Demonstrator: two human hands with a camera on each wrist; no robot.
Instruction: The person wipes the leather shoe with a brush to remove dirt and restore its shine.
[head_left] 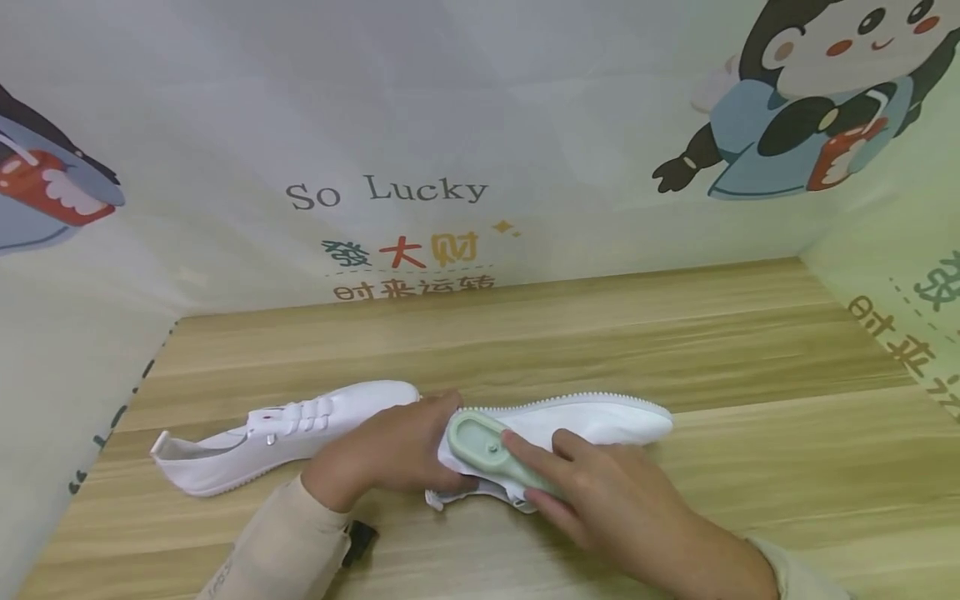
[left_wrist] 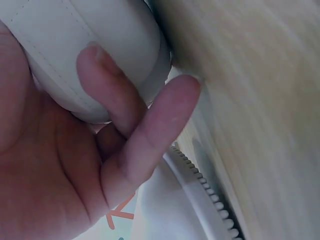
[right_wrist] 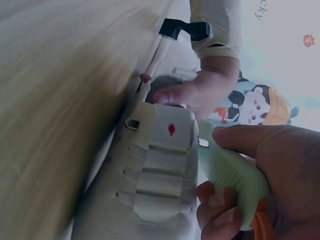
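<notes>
A white lace-up shoe (head_left: 607, 421) lies tipped on its side, toe to the right, its opening toward me. My left hand (head_left: 397, 446) grips it at the heel; in the right wrist view the thumb (right_wrist: 172, 95) reaches into the opening. In my right hand (head_left: 622, 504) is a pale green brush (head_left: 477, 440), its oval head against the shoe's side near the heel. The index finger lies along the brush. Its underside is hidden. An orange loop (right_wrist: 262, 222) hangs from the handle in the right wrist view.
The matching white shoe (head_left: 292, 429) stands upright at the left, its toe close to my left hand. Wood-grain tabletop (head_left: 750, 350) stretches under everything. Printed pale walls (head_left: 420, 108) enclose the back and both sides. A black strap piece (head_left: 360, 542) sits by my left sleeve.
</notes>
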